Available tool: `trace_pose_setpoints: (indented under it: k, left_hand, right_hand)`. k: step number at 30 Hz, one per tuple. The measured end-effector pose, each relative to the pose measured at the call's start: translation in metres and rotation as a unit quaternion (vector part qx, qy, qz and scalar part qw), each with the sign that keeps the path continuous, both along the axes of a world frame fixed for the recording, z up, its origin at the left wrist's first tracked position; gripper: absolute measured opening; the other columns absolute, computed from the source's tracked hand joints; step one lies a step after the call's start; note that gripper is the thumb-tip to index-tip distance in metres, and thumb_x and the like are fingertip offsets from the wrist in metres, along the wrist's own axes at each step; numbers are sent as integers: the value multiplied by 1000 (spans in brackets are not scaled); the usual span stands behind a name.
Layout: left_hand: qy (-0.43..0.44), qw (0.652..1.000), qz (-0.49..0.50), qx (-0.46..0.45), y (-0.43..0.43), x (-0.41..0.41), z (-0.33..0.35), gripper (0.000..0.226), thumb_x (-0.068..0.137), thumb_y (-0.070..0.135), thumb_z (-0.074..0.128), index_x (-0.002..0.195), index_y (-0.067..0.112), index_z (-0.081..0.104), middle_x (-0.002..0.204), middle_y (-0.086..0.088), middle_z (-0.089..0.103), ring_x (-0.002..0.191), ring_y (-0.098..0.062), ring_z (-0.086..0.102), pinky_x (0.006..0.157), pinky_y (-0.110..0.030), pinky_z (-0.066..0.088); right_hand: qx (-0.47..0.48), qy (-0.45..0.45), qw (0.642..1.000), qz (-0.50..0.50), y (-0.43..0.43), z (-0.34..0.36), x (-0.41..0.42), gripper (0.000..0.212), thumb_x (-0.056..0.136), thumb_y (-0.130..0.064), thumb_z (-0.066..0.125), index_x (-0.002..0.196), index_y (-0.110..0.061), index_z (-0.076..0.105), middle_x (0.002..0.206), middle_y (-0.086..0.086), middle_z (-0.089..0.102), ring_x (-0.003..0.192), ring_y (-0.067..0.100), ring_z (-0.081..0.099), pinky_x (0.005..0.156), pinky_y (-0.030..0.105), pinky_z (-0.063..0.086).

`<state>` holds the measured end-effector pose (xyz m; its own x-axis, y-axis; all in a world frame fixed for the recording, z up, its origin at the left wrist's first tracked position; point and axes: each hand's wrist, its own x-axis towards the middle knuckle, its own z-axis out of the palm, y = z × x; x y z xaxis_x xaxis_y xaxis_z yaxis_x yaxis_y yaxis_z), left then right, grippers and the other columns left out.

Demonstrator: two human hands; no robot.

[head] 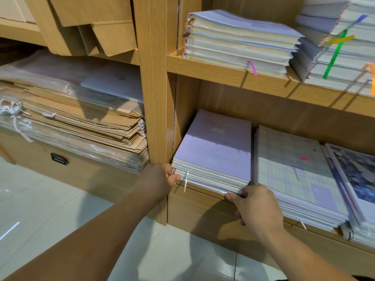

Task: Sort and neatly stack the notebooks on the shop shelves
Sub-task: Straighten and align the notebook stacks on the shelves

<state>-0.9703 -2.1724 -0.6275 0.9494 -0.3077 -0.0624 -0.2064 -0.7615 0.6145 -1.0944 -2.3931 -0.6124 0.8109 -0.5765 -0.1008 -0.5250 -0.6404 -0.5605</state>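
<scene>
The lilac notebook stack (215, 151) lies on the lower shelf (203, 190), close to the side wall (183, 118) at its 9 o'clock, with the checked stack (294, 171) just beside it at 3 o'clock. My left grip (160, 177) pinches the stack's 7 o'clock corner, thumb on the front edges. My right grip (257, 203) curls round the 5 o'clock corner. To square it well, I judge I should press both corners evenly toward 12 o'clock, bring the lower copies flush with the top cover, and mind the white ribbon (186, 180) hanging off the front so it doesn't crease.
</scene>
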Motion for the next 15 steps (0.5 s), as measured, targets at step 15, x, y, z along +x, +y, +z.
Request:
trace_pose_setpoints:
  k: [15]
  left_hand:
    - [-65,992,-14,-104,7,-10,11,20,97,32,68,92,14,73,75,-4,72,74,-18,70,76,-43,59]
  right_hand:
    - [65,-42,997,25,1,19,-3,33,95,-43,69,78,-14,65,54,-2,69,45,17,66,64,50,61]
